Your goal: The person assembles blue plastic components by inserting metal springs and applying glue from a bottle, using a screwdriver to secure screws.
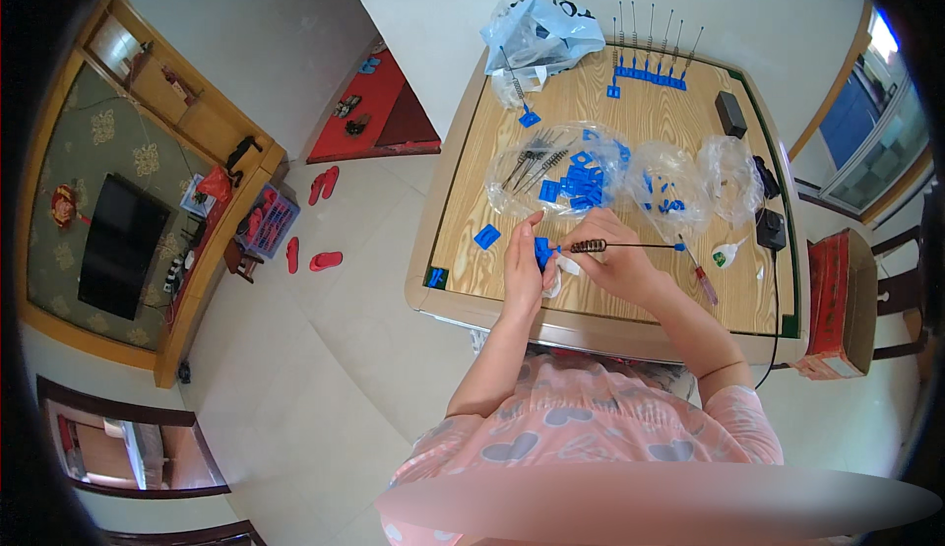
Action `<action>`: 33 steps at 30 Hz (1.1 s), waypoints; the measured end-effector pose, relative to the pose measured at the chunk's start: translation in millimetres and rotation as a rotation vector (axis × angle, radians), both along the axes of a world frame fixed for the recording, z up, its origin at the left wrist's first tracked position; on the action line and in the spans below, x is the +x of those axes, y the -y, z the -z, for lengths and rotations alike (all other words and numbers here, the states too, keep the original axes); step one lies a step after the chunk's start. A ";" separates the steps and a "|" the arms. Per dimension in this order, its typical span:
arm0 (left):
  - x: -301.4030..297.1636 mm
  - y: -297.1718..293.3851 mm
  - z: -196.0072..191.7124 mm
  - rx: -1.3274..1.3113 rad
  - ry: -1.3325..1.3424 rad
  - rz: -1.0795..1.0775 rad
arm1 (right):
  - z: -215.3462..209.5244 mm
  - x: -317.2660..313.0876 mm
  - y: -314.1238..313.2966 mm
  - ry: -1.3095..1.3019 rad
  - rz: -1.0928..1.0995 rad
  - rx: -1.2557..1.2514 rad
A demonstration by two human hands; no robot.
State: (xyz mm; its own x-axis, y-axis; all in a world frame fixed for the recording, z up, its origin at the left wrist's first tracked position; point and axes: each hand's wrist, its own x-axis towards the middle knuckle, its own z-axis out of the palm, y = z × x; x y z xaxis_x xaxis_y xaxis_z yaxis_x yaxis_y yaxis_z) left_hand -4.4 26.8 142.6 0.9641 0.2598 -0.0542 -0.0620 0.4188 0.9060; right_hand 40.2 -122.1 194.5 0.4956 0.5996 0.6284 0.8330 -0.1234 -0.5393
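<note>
My left hand (524,265) is closed around a small blue plastic piece (542,250) above the table's near edge. My right hand (620,268) pinches a thin black rod with a coiled spring (589,247) just beside that piece. The rod points right and ends in a blue tip (679,247). Whether rod and piece are joined is hidden by my fingers. A loose blue plate (486,237) lies left of my hands. Beyond them, a clear bag holds blue plates (581,184) and black spring rods (534,162); another bag contains small blue parts (664,201).
Several rods stand upright in blue bases (652,76) at the back, another (529,116) further left. A light blue plastic bag (561,32) lies behind. Rightward are a black block (730,114), a crumpled clear bag (728,180), a screwdriver (706,286) and a black device with cable (772,229).
</note>
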 end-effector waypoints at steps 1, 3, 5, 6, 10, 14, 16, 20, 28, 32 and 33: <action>-0.1 -0.2 0.0 -0.006 -0.001 0.000 | -0.5 -0.4 0.1 -0.001 -0.002 0.001; -0.4 0.3 -0.9 -0.003 0.000 -0.003 | -0.7 -1.1 0.1 -0.003 -0.003 0.002; -1.0 1.2 -2.8 0.000 0.001 -0.006 | -0.6 -1.8 -0.5 -0.008 -0.009 0.003; -1.3 1.4 -4.1 -0.006 -0.002 -0.005 | -0.7 -1.8 -1.3 -0.007 -0.009 0.003; -1.6 1.6 -3.7 0.003 -0.005 -0.008 | -2.8 -3.0 -3.6 0.041 0.033 0.051; -1.8 0.7 -3.8 -0.004 -0.007 -0.004 | -2.2 -2.7 -4.1 0.057 0.038 0.028; -1.6 1.2 -2.5 0.032 0.005 -0.015 | -0.2 -1.4 -5.7 0.065 0.012 0.031; -1.6 2.1 -2.6 0.036 -0.007 -0.018 | 0.4 -0.7 -2.1 0.015 -0.033 -0.031; -0.1 0.5 -0.8 0.047 0.024 -0.006 | -5.4 -3.5 -3.3 0.030 0.033 0.049; -0.3 0.0 0.4 0.039 0.023 -0.008 | -6.1 -4.2 -3.5 0.026 0.036 0.039; -0.3 -0.2 0.3 0.037 0.019 -0.008 | -6.2 -3.9 -3.3 0.027 0.036 0.039</action>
